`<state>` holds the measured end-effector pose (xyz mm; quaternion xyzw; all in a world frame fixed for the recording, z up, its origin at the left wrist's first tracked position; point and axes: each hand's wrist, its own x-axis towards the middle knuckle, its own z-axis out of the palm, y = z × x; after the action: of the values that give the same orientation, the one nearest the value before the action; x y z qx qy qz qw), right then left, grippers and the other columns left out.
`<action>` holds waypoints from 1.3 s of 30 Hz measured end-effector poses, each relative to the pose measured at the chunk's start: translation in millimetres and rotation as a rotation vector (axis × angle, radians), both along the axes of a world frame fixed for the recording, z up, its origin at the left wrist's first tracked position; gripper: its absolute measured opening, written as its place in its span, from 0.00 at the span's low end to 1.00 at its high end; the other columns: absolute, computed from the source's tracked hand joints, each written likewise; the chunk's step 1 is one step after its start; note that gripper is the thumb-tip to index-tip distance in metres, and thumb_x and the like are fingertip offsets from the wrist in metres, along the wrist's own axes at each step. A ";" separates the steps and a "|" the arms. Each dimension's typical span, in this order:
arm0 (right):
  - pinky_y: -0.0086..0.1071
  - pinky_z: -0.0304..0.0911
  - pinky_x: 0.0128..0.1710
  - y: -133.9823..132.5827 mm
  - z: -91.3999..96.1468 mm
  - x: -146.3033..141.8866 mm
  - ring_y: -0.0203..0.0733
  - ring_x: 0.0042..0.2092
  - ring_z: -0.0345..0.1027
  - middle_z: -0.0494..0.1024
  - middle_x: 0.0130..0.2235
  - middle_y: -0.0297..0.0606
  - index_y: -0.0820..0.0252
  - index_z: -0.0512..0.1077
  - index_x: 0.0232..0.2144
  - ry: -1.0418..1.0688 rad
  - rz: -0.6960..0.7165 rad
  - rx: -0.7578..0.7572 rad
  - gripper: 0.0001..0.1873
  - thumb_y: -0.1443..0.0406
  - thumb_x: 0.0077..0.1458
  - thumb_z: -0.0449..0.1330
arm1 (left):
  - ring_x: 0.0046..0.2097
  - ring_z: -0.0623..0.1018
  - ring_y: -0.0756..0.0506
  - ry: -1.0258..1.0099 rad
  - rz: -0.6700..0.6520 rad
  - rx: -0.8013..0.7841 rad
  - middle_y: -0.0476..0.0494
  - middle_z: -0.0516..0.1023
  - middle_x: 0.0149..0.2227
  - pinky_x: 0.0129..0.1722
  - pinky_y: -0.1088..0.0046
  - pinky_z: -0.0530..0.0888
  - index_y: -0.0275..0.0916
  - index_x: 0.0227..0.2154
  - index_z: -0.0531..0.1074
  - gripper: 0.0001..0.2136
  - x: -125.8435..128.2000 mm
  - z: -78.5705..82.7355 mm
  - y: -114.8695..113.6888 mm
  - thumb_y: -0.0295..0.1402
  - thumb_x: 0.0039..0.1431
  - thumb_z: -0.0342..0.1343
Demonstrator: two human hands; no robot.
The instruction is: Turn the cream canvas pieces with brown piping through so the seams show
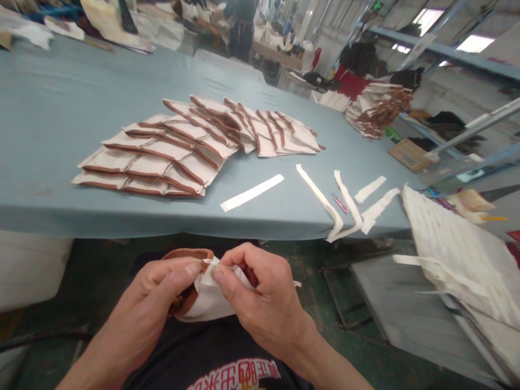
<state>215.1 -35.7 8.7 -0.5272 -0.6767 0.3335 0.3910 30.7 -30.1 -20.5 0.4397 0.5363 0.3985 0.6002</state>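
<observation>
Below the table's front edge, both my hands pinch one small white cloth piece with a brown trimmed edge (203, 300). My left hand (162, 292) is closed on its left side, thumb and forefinger pressed on the white fabric. Closed too, my right hand (260, 292) grips the crumpled white part from the right. On the blue-grey table (60, 124) lies a fanned spread of several like pieces, white with brown trim (182, 146).
Loose white fabric strips (252, 193) and more strips (345, 203) lie near the table's front edge, with a small pink tool (340, 204) among them. A stack of white pieces (459, 254) stands at my right. Another pile (377, 108) sits at the far right; a person stands far back.
</observation>
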 end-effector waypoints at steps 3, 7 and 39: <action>0.28 0.66 0.37 0.0 -3.1 -1.8 0.33 0.26 0.65 0.77 0.26 0.30 0.57 0.77 0.30 -0.055 -0.025 0.042 0.10 0.63 0.65 0.63 | 0.24 0.60 0.51 -0.064 -0.125 -0.017 0.52 0.63 0.21 0.21 0.78 0.63 0.39 0.16 0.71 0.26 -2.5 -4.6 -0.1 0.53 0.60 0.61; 0.29 0.65 0.36 -0.7 -9.8 -5.5 0.34 0.27 0.67 0.79 0.27 0.32 0.56 0.77 0.30 -0.128 -0.063 0.100 0.11 0.63 0.66 0.62 | 0.24 0.58 0.51 -0.090 -0.120 -0.017 0.53 0.61 0.22 0.21 0.77 0.60 0.40 0.17 0.69 0.27 -5.1 -13.8 0.0 0.54 0.63 0.62; 0.30 0.51 0.27 11.7 -27.1 -14.8 0.33 0.23 0.54 0.64 0.21 0.25 0.54 0.64 0.23 0.078 -0.084 -0.270 0.15 0.56 0.56 0.61 | 0.28 0.87 0.43 0.416 0.066 0.294 0.48 0.90 0.30 0.27 0.80 0.81 0.43 0.27 0.86 0.13 5.3 -14.6 -4.7 0.43 0.56 0.60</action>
<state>200.3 -24.0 -18.4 -0.5897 -0.5871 0.4251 0.3561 36.0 -34.8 -35.1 0.5770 0.5986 0.3925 0.3932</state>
